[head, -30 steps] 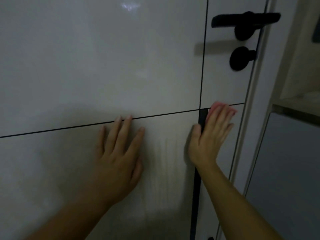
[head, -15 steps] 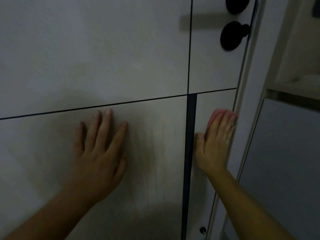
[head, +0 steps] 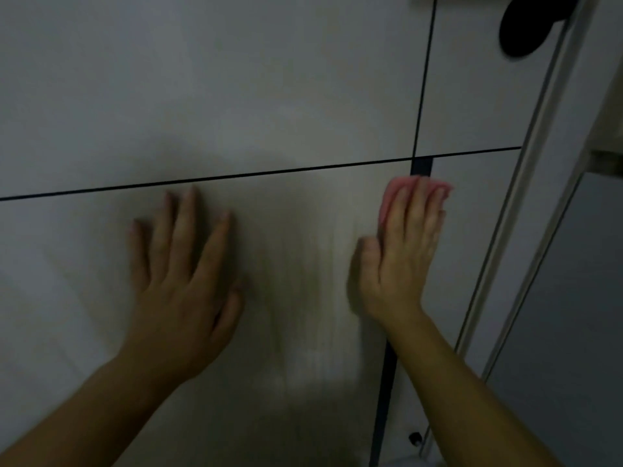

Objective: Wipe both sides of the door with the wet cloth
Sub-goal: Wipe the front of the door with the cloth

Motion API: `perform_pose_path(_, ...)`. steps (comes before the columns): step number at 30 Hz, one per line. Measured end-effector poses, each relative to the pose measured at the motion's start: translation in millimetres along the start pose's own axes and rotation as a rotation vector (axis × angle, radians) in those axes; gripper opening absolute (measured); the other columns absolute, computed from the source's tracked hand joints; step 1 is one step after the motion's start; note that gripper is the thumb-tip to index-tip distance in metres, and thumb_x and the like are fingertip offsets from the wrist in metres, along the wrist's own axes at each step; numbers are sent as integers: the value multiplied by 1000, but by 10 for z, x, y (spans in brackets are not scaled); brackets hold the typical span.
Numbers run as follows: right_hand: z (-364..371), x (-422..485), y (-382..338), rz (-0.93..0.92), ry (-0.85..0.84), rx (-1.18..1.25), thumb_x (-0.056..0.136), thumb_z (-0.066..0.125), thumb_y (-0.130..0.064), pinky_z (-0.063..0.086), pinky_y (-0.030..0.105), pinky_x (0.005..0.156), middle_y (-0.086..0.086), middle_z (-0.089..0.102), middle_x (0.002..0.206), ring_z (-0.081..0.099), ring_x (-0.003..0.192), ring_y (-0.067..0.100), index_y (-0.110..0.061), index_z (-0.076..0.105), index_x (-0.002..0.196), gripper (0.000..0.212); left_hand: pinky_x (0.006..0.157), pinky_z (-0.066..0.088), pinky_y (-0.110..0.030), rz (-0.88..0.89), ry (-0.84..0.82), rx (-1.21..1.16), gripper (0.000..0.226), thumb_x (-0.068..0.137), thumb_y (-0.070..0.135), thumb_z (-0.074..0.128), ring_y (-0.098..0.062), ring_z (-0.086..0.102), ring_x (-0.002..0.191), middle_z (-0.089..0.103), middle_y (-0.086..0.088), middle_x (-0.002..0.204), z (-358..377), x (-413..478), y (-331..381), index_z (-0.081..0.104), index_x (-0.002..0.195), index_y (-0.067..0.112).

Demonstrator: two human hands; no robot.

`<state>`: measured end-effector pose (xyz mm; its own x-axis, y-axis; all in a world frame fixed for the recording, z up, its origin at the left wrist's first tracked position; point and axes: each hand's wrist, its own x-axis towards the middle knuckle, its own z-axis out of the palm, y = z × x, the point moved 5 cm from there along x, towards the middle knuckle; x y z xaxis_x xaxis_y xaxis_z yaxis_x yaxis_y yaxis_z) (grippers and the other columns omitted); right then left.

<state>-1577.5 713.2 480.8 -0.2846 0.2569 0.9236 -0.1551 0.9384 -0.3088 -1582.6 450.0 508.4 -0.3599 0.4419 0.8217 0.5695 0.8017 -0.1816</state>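
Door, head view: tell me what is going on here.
A person is wiping the pale, glossy door with thin black grooves. The right hand presses a pink cloth flat against the door, just below the horizontal groove and across the vertical black strip. The bare left hand lies flat on the lower panel beside it, holding nothing. Faint vertical streaks show between the hands. Only this side of the door is in view.
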Motion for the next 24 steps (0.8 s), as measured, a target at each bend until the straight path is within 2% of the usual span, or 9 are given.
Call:
perform_pose_path(3,124,-98,-430,38,8,-24,105,22,-39,-3,56,126,17,-10,169,-8,155,41,-6,-6,160,70,118,3,-72,-104,16,27,74,95,42,42,-46,0,155,5,-26,167,-17,-108,-204,27,158,5)
perform_pose_path(5,336,-377,-813,-225,-137,-127,105,26,-46,-7,52,126,7,-16,170,-15,155,36,-17,-15,160,75,117,3,-73,-97,3,31,75,95,42,42,-44,-3,155,3,-25,167,8,-131,-255,25,159,7)
perform_pose_path(8,368,-477,-820,-458,-227,-161,98,42,-43,-9,44,126,9,7,168,-10,157,29,-20,4,162,78,117,-1,-73,-80,-25,38,76,97,44,40,-42,-8,155,0,-23,168,33,-133,-276,20,161,9)
perform_pose_path(10,237,-286,-582,-306,-148,-112,99,39,-38,-9,45,126,6,11,167,-8,157,29,-14,10,161,72,117,-2,-72,-73,-30,25,75,98,44,39,-41,-10,155,-1,-22,168,24,-143,-287,18,161,10)
perform_pose_path(12,111,-135,-358,-2,-12,-43,104,30,-36,-4,54,126,15,3,169,-7,156,37,-5,7,161,69,118,0,-71,-52,-25,6,73,98,42,39,-39,-9,156,1,-23,168,-18,-157,-294,19,161,10)
perform_pose_path(14,134,-159,-493,164,55,25,102,32,-33,-1,60,125,25,3,167,-5,155,42,3,8,159,71,120,2,-68,-22,-29,-20,71,98,40,39,-40,-5,156,3,-23,168,-78,-182,-316,22,160,9)
perform_pose_path(19,517,-568,-1407,-352,-207,-114,95,45,-41,-5,49,127,11,9,167,-4,155,34,-16,12,160,77,121,5,-66,-122,-11,23,74,96,41,42,-43,-1,155,5,-25,167,-258,-444,-667,27,158,5)
perform_pose_path(21,492,-522,-1383,-346,-194,-89,97,44,-38,-6,46,127,9,5,167,-5,155,32,-17,16,159,72,119,5,-70,-254,15,32,75,95,42,41,-47,0,154,6,-28,166,-315,-593,-892,26,158,4)
perform_pose_path(24,436,-416,-1321,-162,-101,-67,102,37,-38,-6,50,126,12,2,169,-12,156,33,-11,12,160,69,113,10,-75,-379,44,40,73,95,42,40,-51,4,151,9,-33,163,-394,-763,-1174,25,156,3)
